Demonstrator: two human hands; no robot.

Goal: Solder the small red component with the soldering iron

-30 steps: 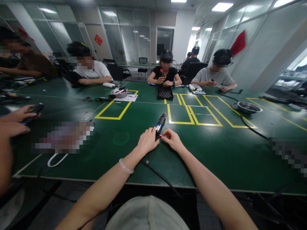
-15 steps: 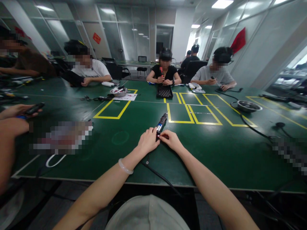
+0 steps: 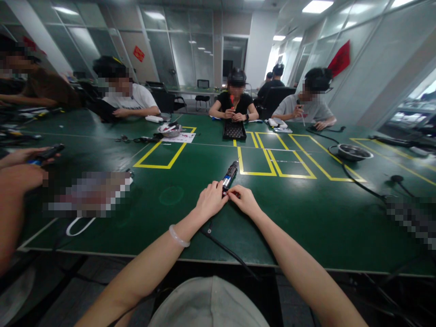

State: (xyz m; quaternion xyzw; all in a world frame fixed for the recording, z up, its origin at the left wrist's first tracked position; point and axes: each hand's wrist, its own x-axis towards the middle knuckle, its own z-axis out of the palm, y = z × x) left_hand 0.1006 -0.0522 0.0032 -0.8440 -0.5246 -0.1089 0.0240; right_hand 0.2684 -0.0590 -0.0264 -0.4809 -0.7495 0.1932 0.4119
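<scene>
A slim cylindrical tool body (image 3: 230, 176) with black, silver and blue parts lies on the green table, its tip pointing away from me. My left hand (image 3: 211, 200) is closed over its near end and holds it against the table. Close beside it, the thumb and fingers of my right hand (image 3: 244, 200) pinch at that same near end. A small reddish bit shows between the hands, but what the right fingers grip is too small to name. From under my left wrist a black cable (image 3: 229, 251) runs over the table's near edge.
Yellow tape outlines (image 3: 257, 174) mark the table (image 3: 306, 218). A metal bowl (image 3: 354, 151) and black cord are on the right; a blurred-out packet (image 3: 91, 193) lies left. Co-workers sit opposite, one behind a black tray (image 3: 234, 131). A neighbour's hand (image 3: 47, 154) holds a dark tool at left.
My hands and the tool body stay almost in place. Across the table at right, a co-worker's hand has risen with a dark tool in it.
</scene>
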